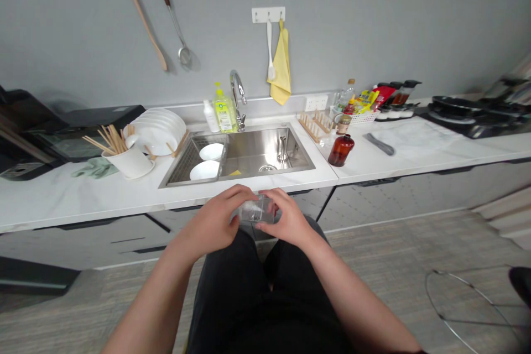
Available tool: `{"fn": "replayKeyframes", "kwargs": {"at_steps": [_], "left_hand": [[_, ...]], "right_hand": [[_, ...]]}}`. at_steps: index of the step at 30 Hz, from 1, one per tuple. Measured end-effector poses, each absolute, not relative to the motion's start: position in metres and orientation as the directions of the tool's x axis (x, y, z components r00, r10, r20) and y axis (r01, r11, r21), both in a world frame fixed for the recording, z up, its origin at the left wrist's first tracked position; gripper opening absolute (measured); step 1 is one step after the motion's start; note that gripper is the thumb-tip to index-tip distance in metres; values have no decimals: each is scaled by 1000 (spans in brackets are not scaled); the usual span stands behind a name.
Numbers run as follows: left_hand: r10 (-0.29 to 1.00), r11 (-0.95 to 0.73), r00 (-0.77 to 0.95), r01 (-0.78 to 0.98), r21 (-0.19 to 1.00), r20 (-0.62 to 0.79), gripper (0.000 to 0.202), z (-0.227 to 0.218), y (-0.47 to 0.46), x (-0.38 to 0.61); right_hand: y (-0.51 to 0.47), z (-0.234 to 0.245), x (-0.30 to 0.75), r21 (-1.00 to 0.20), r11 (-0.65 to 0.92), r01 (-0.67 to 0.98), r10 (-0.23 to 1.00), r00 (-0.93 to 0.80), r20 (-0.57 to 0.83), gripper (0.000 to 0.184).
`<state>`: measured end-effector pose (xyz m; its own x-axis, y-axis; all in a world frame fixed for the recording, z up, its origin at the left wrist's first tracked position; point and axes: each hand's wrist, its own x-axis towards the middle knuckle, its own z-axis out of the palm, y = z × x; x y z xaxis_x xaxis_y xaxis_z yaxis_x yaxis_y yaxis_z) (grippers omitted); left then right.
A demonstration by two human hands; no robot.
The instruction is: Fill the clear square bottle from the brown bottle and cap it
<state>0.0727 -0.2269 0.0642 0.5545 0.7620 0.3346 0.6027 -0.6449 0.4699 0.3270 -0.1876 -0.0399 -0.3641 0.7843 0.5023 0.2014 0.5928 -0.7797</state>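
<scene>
The left hand (213,221) and right hand (287,219) were together, clamped on a clear glass (257,210) just short of the counter (124,199). Past its edge stood the sink (265,146), holding two white bowls (211,151), with an amber bottle (341,150) beside it.

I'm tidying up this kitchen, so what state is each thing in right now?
Left hand, gripping the container
Right hand, gripping the container
Clear glass container, held between both hands
Chrome faucet, no water visible
Stainless steel sink, wire rack over its left side
White bowls, sitting in the rack
Amber bottle, upright, capped
Yellow towel, hanging from a wall hook
White plates, stacked on edge, leaning
Green cloth, crumpled on the counter
</scene>
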Motion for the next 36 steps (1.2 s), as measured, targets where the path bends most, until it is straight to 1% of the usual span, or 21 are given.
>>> {"fn": "replayKeyframes", "kwargs": {"at_steps": [1,4,6,8,13,18,20,23,25,29,31,32,34,36], "left_hand": [[775,-631,536,617,472,335,62,65,-227,73],[835,-549,449,705,448,318,49,66,-224,73],[872,-487,400,756,437,280,43,64,-221,74],[889,-457,389,771,444,240,38,62,-217,76],[888,-459,407,755,469,214,31,58,-214,77],[890,-456,394,777,434,229,23,54,-213,76],[872,-489,424,760,428,244,24,53,-213,76],[826,-563,487,715,415,284,41,55,-215,75],[810,-586,501,702,405,305,46,58,-217,74],[851,-520,436,775,359,292,31,63,-217,72],[853,-518,447,786,337,269,21,63,-217,71],[839,-542,474,770,337,266,21,63,-217,70],[798,-603,528,718,349,291,35,63,-217,71],[782,-622,523,696,359,340,47,64,-217,72]], "right_hand": [[-187,-40,327,-780,592,203,785,-363,502,79],[-185,-41,326,-779,592,207,787,-357,503,81],[-184,-41,325,-783,584,214,793,-356,494,81],[-182,-42,324,-785,580,218,796,-358,488,81],[-180,-45,323,-776,597,201,783,-358,509,82],[-180,-47,323,-778,593,206,785,-365,501,82],[-181,-47,323,-781,588,210,789,-362,497,81],[-182,-46,322,-786,580,216,796,-357,489,81],[-183,-44,322,-788,575,220,798,-360,483,81],[-185,-42,322,-785,576,229,798,-364,480,81],[-185,-42,323,-787,573,229,800,-364,477,81],[-185,-42,323,-788,573,227,800,-363,477,81],[-185,-42,323,-790,571,223,801,-362,477,81],[-186,-41,324,-788,572,226,800,-363,477,82]]}}
